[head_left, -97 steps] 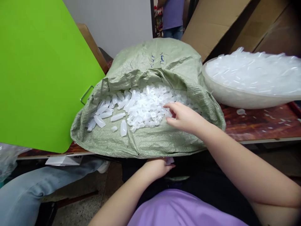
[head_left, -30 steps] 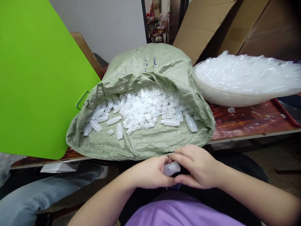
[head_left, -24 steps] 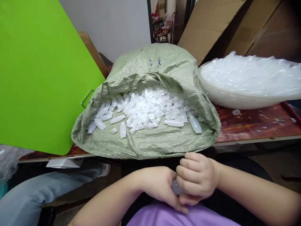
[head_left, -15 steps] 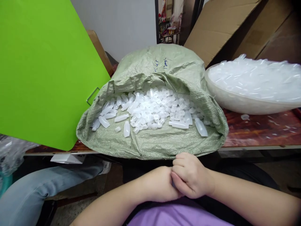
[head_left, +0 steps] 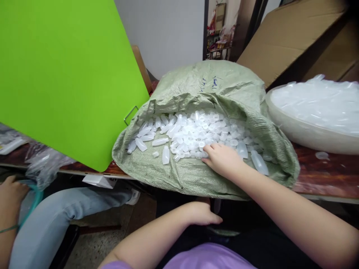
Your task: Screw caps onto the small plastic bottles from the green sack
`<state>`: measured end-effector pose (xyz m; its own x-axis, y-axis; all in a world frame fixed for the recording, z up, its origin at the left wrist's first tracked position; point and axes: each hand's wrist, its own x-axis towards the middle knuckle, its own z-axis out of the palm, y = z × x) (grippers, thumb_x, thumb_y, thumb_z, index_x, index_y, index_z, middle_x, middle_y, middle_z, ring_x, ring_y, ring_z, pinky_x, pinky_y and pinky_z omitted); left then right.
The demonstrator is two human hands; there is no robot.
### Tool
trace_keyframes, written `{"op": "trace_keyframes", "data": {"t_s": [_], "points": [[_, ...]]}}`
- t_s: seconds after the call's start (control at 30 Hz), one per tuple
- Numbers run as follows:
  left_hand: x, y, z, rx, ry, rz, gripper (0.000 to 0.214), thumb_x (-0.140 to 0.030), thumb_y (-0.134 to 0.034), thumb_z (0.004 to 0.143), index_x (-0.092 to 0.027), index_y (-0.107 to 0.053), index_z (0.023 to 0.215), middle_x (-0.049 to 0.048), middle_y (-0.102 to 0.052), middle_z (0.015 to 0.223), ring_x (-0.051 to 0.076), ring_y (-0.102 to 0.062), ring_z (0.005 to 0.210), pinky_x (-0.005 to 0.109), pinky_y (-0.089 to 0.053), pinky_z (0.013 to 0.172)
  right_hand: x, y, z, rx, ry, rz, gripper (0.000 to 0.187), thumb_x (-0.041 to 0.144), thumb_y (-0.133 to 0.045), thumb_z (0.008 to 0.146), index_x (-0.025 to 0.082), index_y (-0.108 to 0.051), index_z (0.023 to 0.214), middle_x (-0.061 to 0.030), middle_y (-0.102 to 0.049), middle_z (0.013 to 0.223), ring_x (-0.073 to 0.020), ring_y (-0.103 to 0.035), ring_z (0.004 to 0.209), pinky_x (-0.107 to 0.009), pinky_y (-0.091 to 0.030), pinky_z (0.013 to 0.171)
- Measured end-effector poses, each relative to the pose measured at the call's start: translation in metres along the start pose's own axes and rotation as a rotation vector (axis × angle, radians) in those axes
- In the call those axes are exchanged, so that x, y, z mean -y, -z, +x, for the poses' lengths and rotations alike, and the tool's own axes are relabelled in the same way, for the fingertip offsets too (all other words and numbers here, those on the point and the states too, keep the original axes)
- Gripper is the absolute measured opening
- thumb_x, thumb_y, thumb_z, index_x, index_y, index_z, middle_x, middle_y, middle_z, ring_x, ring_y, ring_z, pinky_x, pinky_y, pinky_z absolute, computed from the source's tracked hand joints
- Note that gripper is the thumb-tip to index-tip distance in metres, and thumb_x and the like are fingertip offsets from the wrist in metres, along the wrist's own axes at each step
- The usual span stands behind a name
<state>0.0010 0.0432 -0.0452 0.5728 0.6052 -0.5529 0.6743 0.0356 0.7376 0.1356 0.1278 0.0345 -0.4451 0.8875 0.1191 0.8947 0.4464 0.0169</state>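
A green woven sack lies open on the table, its mouth towards me. Inside is a heap of small translucent white bottles and caps. My right hand rests palm down on the near edge of that heap, fingers apart and fingertips touching the caps. A loose bottle lies just to its right. My left hand sits low on my lap below the table edge, palm down. Whatever is under it is hidden.
A white basin piled with clear plastic pieces stands at the right on the brown table. A large green board leans at the left. Cardboard sheets stand behind. Another person's jeans leg and hand are at the lower left.
My hands, pressed together around a small bottle at my lap, have separated. The right hand has reached up into the sack; the left stays at my lap. The view has shifted left.
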Motion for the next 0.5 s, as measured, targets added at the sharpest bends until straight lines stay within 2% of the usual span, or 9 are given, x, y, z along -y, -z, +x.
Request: {"op": "trace_keyframes", "data": {"t_s": [0.07,0.1,0.2,0.23,0.27,0.33,0.37,0.4,0.5], "points": [[-0.011,0.012,-0.021,0.007,0.019,0.19,0.068,-0.045,-0.064,0.067,-0.014,-0.05,0.126,0.0156,-0.061,0.114,0.034,-0.059,0.101,0.044,-0.046,0.084,0.002,-0.009,0.006,0.001,-0.016,-0.015,0.025,0.036,-0.052,0.085,0.014,-0.055,0.098,-0.0123,-0.065,0.092,-0.0253,-0.061,0.083,-0.031,-0.042,0.063],[-0.017,0.021,-0.035,0.056,-0.048,0.254,0.073,-0.046,-0.063,0.069,-0.012,-0.045,0.13,0.0175,-0.059,0.119,0.034,-0.058,0.103,0.043,-0.045,0.086,0.002,-0.014,0.007,-0.002,-0.026,-0.012,0.027,0.037,-0.052,0.085,0.014,-0.055,0.097,-0.0126,-0.065,0.091,-0.0259,-0.061,0.083,-0.031,-0.042,0.063],[-0.031,0.066,-0.084,0.269,-0.287,0.2,0.047,-0.037,-0.051,0.082,-0.014,-0.054,0.122,0.0105,-0.065,0.111,0.021,-0.062,0.098,0.028,-0.046,0.084,-0.003,-0.022,0.007,-0.005,-0.054,0.008,0.031,0.042,-0.052,0.084,0.013,-0.054,0.094,-0.0127,-0.066,0.089,-0.027,-0.062,0.084,-0.033,-0.043,0.065],[-0.031,0.086,-0.098,0.205,-0.261,0.168,0.038,-0.035,-0.044,0.086,-0.017,-0.058,0.117,0.0068,-0.067,0.104,0.018,-0.063,0.093,0.025,-0.047,0.082,-0.004,-0.023,0.006,-0.008,-0.06,0.016,0.03,0.042,-0.052,0.083,0.014,-0.054,0.093,-0.0126,-0.066,0.088,-0.0272,-0.062,0.083,-0.033,-0.043,0.064],[-0.028,0.108,-0.109,0.027,-0.189,0.168,0.035,-0.034,-0.04,0.088,-0.019,-0.06,0.112,0.0047,-0.068,0.101,0.016,-0.063,0.093,0.024,-0.046,0.082,-0.006,-0.024,0.004,-0.014,-0.064,0.024,0.029,0.042,-0.051,0.084,0.014,-0.054,0.092,-0.0123,-0.066,0.086,-0.027,-0.062,0.082,-0.033,-0.042,0.063],[-0.015,0.154,-0.119,-0.535,0.104,0.314,0.035,-0.034,-0.035,0.089,-0.02,-0.057,0.113,0.0048,-0.066,0.107,0.017,-0.061,0.096,0.026,-0.046,0.082,-0.008,-0.023,-0.001,-0.043,-0.073,0.057,0.026,0.039,-0.048,0.084,0.015,-0.055,0.091,-0.0114,-0.066,0.085,-0.0263,-0.062,0.078,-0.032,-0.042,0.06],[-0.005,0.176,-0.118,-0.767,0.327,0.431,0.036,-0.031,-0.033,0.089,-0.02,-0.055,0.116,0.006,-0.063,0.113,0.019,-0.059,0.1,0.028,-0.045,0.084,-0.009,-0.023,-0.005,-0.068,-0.079,0.091,0.025,0.038,-0.047,0.084,0.015,-0.055,0.092,-0.0106,-0.066,0.084,-0.0256,-0.063,0.076,-0.032,-0.042,0.058],[0.006,0.195,-0.115,-0.867,0.549,0.538,0.037,-0.029,-0.033,0.089,-0.02,-0.054,0.118,0.0073,-0.06,0.119,0.02,-0.057,0.106,0.029,-0.043,0.088,-0.01,-0.022,-0.009,-0.094,-0.08,0.137,0.025,0.037,-0.047,0.084,0.016,-0.055,0.093,-0.0096,-0.066,0.084,-0.0248,-0.063,0.075,-0.032,-0.042,0.057],[0.034,0.235,-0.098,-0.889,0.741,0.558,0.046,-0.037,-0.04,0.086,-0.009,-0.053,0.12,0.0196,-0.055,0.123,0.031,-0.053,0.111,0.038,-0.041,0.091,-0.011,-0.022,-0.024,-0.154,-0.058,0.266,0.025,0.036,-0.046,0.083,0.016,-0.054,0.097,-0.0079,-0.065,0.086,-0.0228,-0.063,0.075,-0.032,-0.045,0.06]]}}
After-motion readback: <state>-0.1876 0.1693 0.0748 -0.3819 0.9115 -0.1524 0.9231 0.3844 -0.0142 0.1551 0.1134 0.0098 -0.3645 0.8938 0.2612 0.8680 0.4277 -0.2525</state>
